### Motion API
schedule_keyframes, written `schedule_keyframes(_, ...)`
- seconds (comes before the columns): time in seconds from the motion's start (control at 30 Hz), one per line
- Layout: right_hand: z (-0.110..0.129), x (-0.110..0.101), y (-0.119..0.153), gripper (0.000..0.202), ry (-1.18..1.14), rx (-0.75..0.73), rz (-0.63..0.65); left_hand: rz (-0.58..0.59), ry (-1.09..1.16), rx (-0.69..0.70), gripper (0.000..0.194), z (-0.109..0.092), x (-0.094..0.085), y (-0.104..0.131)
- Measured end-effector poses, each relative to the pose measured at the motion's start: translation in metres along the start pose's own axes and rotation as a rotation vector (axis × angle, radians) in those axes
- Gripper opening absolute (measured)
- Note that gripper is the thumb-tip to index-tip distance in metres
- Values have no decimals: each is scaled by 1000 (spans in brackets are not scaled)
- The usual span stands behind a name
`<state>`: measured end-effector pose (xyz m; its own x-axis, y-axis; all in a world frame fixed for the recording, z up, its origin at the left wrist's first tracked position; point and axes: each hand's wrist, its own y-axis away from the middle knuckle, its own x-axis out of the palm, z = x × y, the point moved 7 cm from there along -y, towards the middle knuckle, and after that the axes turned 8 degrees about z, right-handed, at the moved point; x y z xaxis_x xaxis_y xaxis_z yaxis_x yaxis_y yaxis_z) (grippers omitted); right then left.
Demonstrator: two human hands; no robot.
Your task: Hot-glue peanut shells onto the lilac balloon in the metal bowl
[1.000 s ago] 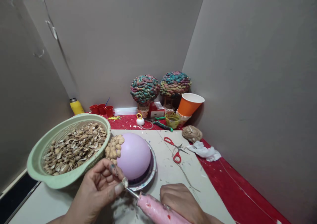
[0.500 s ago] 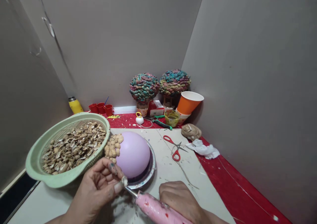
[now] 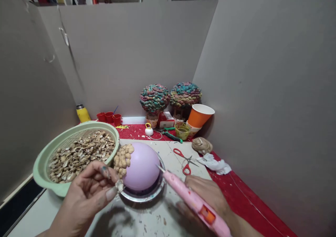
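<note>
Pinched between the thumb and fingertips of my left hand [image 3: 89,191] is a peanut shell half [image 3: 119,186], its pale hollow side showing. My right hand [image 3: 207,195] grips a pink hot glue gun [image 3: 187,196] with an orange switch; its metal nozzle points up and left, near the balloon's right side. Between the hands a lilac balloon [image 3: 143,165] rests in a shallow metal bowl [image 3: 141,198]. Peanut shells [image 3: 123,160] cover the balloon's left side in a patch. A green colander [image 3: 43,181] full of loose shell halves [image 3: 78,156] stands at the left.
Red-handled scissors [image 3: 187,161], a twine ball [image 3: 202,145] and white tissue [image 3: 215,164] lie right of the bowl. Behind are pliers [image 3: 172,136], an orange paper cup [image 3: 199,116], two shell-covered balloon models [image 3: 155,99], red cups [image 3: 109,117] and a yellow bottle [image 3: 83,114]. Grey panels enclose the table.
The glue gun's nozzle has come away from the shell and swung up and right. My left hand has shifted slightly left with the shell. The camera view has tilted up.
</note>
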<state>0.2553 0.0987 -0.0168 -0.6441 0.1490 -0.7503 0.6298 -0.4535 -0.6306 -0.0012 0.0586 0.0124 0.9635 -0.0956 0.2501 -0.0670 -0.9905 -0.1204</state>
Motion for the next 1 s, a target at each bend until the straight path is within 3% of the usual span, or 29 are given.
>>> schedule_keyframes(0.07, -23, -4, 5, 33, 107, 131, 69, -41, -56, 41, 26, -8, -11, 4)
schedule_keyframes(0.2, -72, 8, 21, 18, 197, 567, 426, -113, -152, 53, 26, -8, -26, 8)
schedule_keyframes(0.37, -88, 16, 32, 20, 189, 698, 662, -138, -180, 24, 25, 1, -28, 7)
schedule_keyframes(0.5, -86, 6, 27, 27, 161, 634, 708, -115, -245, 92, 20, -2, -19, 4)
schedule_keyframes(0.67, -49, -15, -28, 59, 46, 357, 456, -112, -399, 210, 15, -10, -11, 2)
schedule_keyframes(0.77, -15, 0, -67, 89, -99, 143, 493, -122, -456, 242, 15, -10, -10, 1)
schedule_keyframes(0.83, -2, 15, -88, 102, -137, 82, 552, -147, -476, 261, 15, -12, -10, 1)
schedule_keyframes(1.0, 0, 52, -115, 112, -178, 41, 789, -157, -533, 304, 13, -12, -7, -1)
